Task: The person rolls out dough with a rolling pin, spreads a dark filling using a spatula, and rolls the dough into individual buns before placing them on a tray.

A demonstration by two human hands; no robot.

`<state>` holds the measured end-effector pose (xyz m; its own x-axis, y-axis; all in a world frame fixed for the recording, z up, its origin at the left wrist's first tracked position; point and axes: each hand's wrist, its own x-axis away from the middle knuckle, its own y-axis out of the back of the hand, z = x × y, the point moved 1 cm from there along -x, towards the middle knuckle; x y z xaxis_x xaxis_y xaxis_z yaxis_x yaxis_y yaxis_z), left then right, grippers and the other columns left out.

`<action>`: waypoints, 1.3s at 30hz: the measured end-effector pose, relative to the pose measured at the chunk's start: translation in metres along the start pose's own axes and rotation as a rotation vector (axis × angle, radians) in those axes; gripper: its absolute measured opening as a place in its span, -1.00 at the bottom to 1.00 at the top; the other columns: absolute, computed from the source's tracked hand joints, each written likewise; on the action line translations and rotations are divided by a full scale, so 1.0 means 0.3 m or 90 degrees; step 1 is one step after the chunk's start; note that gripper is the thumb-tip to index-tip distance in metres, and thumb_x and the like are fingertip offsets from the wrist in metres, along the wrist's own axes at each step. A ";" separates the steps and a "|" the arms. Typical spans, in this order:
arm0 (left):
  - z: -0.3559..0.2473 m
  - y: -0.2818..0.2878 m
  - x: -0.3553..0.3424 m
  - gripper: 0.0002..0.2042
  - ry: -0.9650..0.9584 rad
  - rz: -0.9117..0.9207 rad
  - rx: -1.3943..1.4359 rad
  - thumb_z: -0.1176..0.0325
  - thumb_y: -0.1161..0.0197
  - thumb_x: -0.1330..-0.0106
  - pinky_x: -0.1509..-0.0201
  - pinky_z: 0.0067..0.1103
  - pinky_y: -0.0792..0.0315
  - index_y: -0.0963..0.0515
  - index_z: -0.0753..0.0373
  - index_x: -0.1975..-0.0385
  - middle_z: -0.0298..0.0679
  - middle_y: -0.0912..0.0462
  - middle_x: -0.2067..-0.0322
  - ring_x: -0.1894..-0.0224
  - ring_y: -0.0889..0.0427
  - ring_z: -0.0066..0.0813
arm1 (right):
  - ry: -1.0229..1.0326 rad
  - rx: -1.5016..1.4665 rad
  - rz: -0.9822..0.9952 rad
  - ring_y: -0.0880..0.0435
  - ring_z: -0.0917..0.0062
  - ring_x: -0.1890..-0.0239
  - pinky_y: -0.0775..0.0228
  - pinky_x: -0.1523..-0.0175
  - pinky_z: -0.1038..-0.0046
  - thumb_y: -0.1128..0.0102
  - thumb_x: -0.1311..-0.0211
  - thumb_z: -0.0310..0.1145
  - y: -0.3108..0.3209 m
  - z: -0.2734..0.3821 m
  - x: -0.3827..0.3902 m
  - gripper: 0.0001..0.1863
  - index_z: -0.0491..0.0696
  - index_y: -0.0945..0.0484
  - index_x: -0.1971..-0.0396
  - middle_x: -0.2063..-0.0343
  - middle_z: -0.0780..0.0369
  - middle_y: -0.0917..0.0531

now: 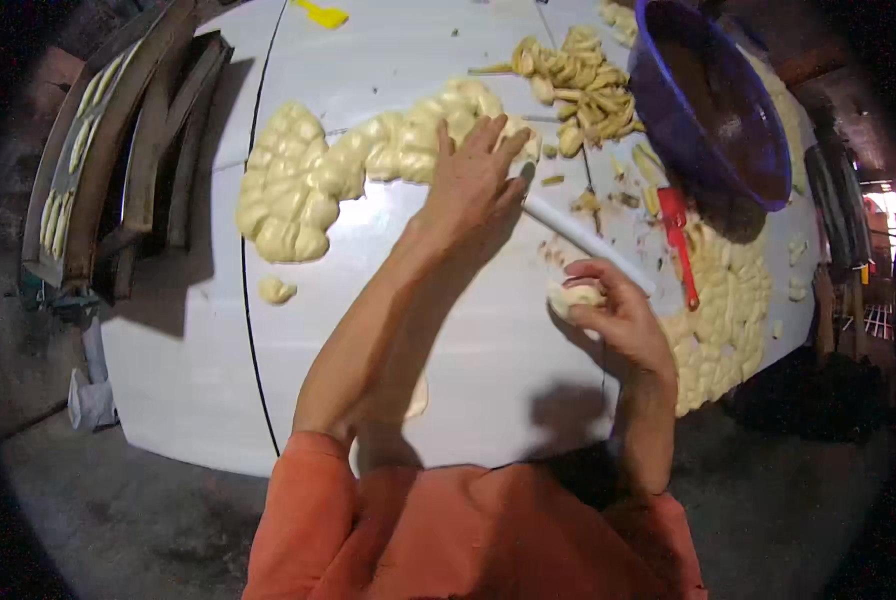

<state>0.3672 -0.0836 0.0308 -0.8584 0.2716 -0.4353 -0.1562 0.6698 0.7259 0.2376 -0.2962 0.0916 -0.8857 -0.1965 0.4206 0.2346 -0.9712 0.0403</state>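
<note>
L hand (473,178) lay over dough pieces (383,145), upper ctr, grip spread apart; R hand (620,312), ctr right, had grip clamped on dough lump (570,297), nr white rod (590,242).

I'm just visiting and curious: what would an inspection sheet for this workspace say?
Surface: white table, with scraps scattered on it.
Job's things: lumpy dough in a curved mass; more lies at the right. Rod between the hands.
Clutter: strips piled near the purple bowl; red tool; yellow tool.
Hands: left hand spread over the dough; right hand holds a dough piece.
Cables: nothing seen.
Surroundings: metal trays at left; dim floor.
</note>
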 end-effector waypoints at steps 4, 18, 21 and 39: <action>-0.008 0.185 0.182 -0.55 0.044 0.124 0.060 0.10 -0.26 -0.43 -0.52 0.18 0.09 -0.53 0.16 -0.23 -0.06 -0.57 -0.22 -0.33 -0.49 -0.08 | -0.119 -0.086 0.077 -0.66 0.61 0.29 -0.52 0.23 0.60 -0.38 -0.29 -0.35 -0.126 -0.143 0.052 -0.64 -0.11 -0.52 -0.02 0.23 0.27 -0.65; -0.412 0.227 0.699 -0.61 0.135 0.113 0.000 0.34 -0.31 -0.32 -0.42 0.15 -0.13 -0.55 0.23 -0.15 -0.10 -0.57 -0.16 -0.25 -0.52 -0.08 | 0.370 0.612 -0.114 -0.62 0.18 -0.06 -0.58 0.03 0.20 -0.28 -0.35 -0.09 -0.196 -0.226 0.058 -0.51 -0.06 -0.58 -0.17 -0.10 0.09 -0.61; -0.450 0.167 0.692 -0.60 0.105 0.106 0.007 0.35 -0.32 -0.31 -0.42 0.13 -0.15 -0.55 0.22 -0.15 -0.12 -0.55 -0.16 -0.25 -0.53 -0.11 | 0.284 0.450 -0.078 -0.68 0.29 0.09 -0.58 0.10 0.30 -0.33 -0.33 -0.22 -0.169 -0.230 0.046 -0.54 -0.11 -0.57 -0.15 0.04 0.09 -0.68; -0.452 0.078 0.779 -0.20 0.168 0.320 -0.117 -0.10 -0.15 -0.38 -0.52 0.26 0.27 -0.14 0.22 -0.52 -0.08 -0.13 -0.53 -0.59 -0.05 -0.13 | 0.418 0.724 0.099 -0.16 0.22 -0.55 0.35 -0.53 -0.30 0.08 -0.37 0.36 -0.199 -0.347 0.128 -0.08 -0.04 -0.23 -0.48 -0.50 0.09 -0.24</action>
<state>0.0968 -0.0980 0.0183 -0.9374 0.3285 0.1157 0.2395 0.3667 0.8990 0.1479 -0.2598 0.0110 -0.7720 -0.6355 -0.0124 0.2680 -0.3431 0.9003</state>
